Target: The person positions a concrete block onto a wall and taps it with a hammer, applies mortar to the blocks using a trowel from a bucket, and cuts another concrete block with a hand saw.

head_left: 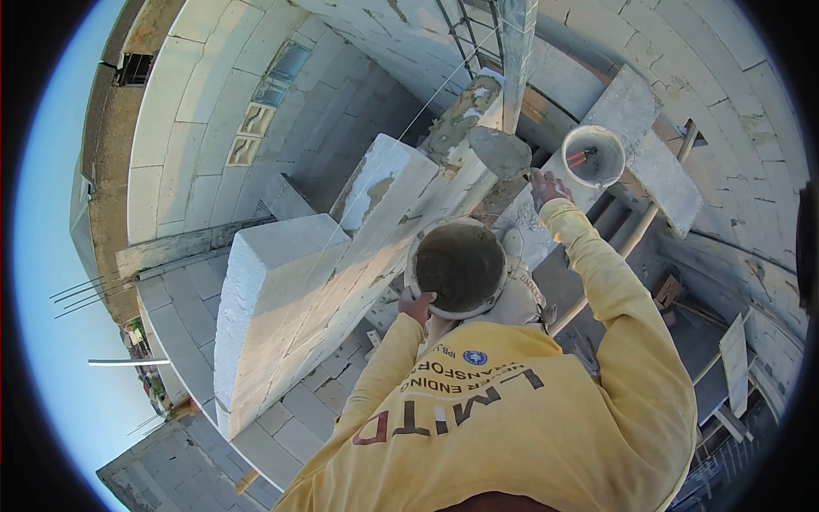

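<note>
My left hand (416, 307) is closed on the near-left rim of a bucket (411, 271). Grey wet mortar (459, 266) lies inside that bucket, which is close against my body. Beyond it, my right hand (550, 189) is closed at the end of a mortar-coated trowel (501, 154); its handle is hidden by my fingers. The trowel's rounded blade is over the top of the block wall (401, 205), by the wall's mortar-smeared far part (461, 119). A large white block (286, 256) and a smaller one (380, 175) sit along the wall.
A second bucket (595, 156) with red-handled tools stands on a plank (631, 111) right of my right hand. A string line (450, 78) runs along the wall. A post (517, 60) and rebar (469, 34) rise ahead. Wooden scaffold poles (640, 230) cross at right.
</note>
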The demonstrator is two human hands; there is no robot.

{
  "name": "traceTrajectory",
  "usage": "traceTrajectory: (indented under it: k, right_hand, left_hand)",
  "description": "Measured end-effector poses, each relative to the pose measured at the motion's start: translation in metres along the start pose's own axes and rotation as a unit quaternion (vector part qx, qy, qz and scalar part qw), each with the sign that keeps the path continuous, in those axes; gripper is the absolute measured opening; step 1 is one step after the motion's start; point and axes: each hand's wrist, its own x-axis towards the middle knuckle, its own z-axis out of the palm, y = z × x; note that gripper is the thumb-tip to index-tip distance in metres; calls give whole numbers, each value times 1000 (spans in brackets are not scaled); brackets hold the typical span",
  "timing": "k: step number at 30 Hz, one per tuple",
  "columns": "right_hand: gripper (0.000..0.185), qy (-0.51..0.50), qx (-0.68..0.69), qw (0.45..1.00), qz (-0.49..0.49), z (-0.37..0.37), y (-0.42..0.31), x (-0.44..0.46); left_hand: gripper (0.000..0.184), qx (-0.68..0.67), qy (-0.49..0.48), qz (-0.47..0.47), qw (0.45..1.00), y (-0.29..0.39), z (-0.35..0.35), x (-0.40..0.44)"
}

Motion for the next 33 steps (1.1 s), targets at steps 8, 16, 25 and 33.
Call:
traceTrajectory:
  k: [8, 16, 25, 33]
  right_hand:
    - [54, 106, 326, 932, 117, 109, -18, 90]
    - [62, 59, 326, 915, 228, 127, -49, 120]
    - [60, 64, 228, 971, 20, 103, 15, -35]
    - [43, -267, 169, 939, -137, 96, 23, -113]
  left_hand:
    - [32, 36, -7, -37, 999, 7, 4, -9]
    - [35, 42, 8, -42, 998, 3, -6, -17]
    - [37, 45, 17, -5, 999, -5, -2, -3]
    - [24, 125, 32, 28, 991, 10, 16, 0]
